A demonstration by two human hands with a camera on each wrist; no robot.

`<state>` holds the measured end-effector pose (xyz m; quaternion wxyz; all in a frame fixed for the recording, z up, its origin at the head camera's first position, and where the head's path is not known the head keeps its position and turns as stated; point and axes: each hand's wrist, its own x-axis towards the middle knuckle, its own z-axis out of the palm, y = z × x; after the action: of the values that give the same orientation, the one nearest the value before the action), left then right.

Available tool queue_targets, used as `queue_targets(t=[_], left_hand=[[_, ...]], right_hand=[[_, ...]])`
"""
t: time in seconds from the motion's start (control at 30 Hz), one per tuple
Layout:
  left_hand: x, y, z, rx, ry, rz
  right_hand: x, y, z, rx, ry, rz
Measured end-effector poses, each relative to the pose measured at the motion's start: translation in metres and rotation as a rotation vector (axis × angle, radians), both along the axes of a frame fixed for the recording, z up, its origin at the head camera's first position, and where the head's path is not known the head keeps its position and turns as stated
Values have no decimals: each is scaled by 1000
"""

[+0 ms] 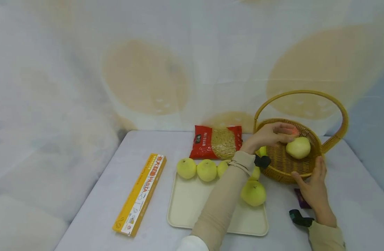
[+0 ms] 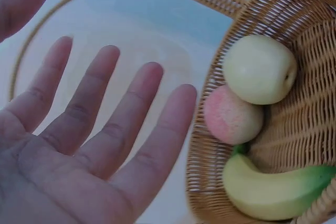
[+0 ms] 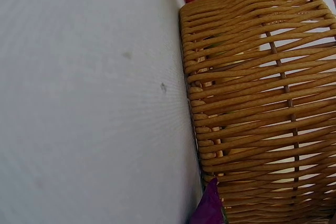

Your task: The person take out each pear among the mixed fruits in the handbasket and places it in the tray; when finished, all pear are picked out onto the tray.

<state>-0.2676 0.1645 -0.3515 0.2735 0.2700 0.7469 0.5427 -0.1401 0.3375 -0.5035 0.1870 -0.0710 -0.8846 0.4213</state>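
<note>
A wicker basket (image 1: pixel 279 176) with a tall handle stands at the table's back right. Over its opening is my left hand (image 1: pixel 268 134), fingers extended and apart in the left wrist view, holding nothing. A pale green apple (image 2: pixel 260 70), a pinkish peach (image 2: pixel 231 115) and a banana (image 2: pixel 273 187) lie inside the basket. My right hand (image 1: pixel 315 188) grips the near right rim, thumb at the inner edge and fingers along the outside. The right wrist view shows the basket's woven wall (image 3: pixel 262 103) up close, without that hand's fingers.
A cream tray (image 1: pixel 187 205) left of the basket carries several pale green round fruits (image 1: pixel 207 170), partly behind my left forearm. Behind it lies a red pasta bag (image 1: pixel 215 143). A yellow pasta box (image 1: pixel 140 195) lies left, a purple packet (image 1: pixel 301 198) beside my right hand.
</note>
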Motion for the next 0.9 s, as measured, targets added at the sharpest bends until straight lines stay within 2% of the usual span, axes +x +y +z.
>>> queue_targets(t=[0.13,0.23,0.37,0.47,0.6,0.8,0.9], left_hand=[[-8,17,-6,27,-18,4],[-12,26,-11,54,0,-1],[-16,32,-21,99,15,1],[-19,33,-31,117,-23,17],[-23,37,-40,97,-58,38],[-29,52,-44,46,-50,70],[-31,60,-49,26,-83,81]], right_hand=[[1,2,3,0,5,-7],[1,2,5,-6,6,-7],[2,-1,5,-9,-15,-11],[2,-7,2,-15,-50,-8],[0,-11,-1,-29,-52,3],[-1,-5,1,-1,19,4],[1,-2,3,6,-4,-5]])
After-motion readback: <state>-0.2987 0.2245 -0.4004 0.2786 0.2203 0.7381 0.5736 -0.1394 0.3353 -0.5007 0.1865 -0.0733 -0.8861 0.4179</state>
